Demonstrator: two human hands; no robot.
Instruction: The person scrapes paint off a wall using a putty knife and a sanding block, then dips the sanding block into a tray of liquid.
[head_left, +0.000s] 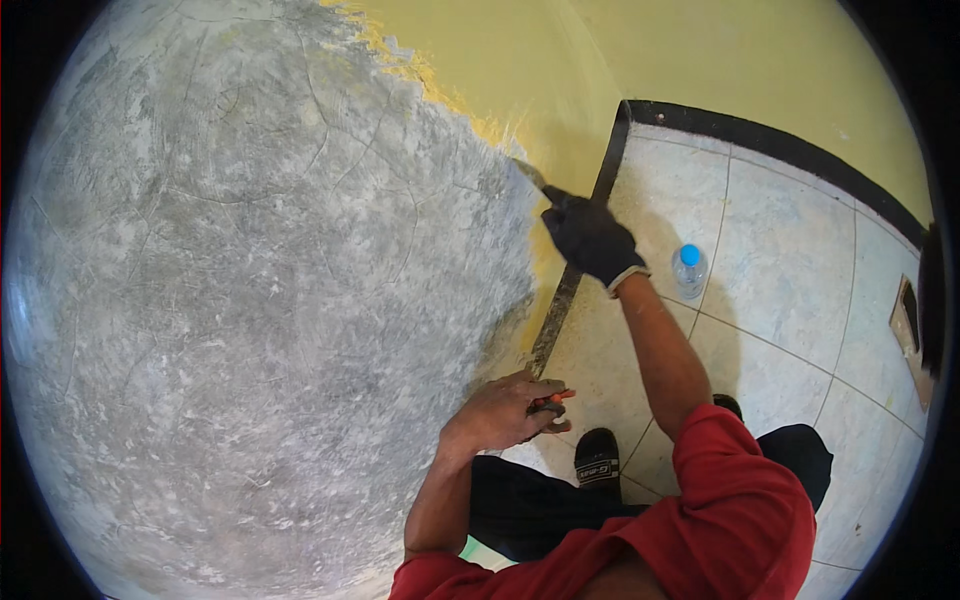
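My right hand (595, 238), in a dark knit glove, grips a scraper (529, 174) whose thin blade touches the wall where the grey plaster (300, 300) meets the yellow paint (525, 67). Bare and smudged with grey, my left hand (510, 412) is near the wall's foot, closed around a small orange-red object (556, 401); fingers hide most of it, so its kind cannot be told. Patches of brighter, scratched yellow (435, 90) line the ragged upper edge of the grey area.
A black baseboard (613, 154) runs along the wall's foot and round the corner. A clear plastic bottle with a blue cap (689, 271) stands on the tiled floor (780, 247). My sandalled foot (598, 454) is below. At the far right lie a flat brownish piece (916, 375) and something dark.
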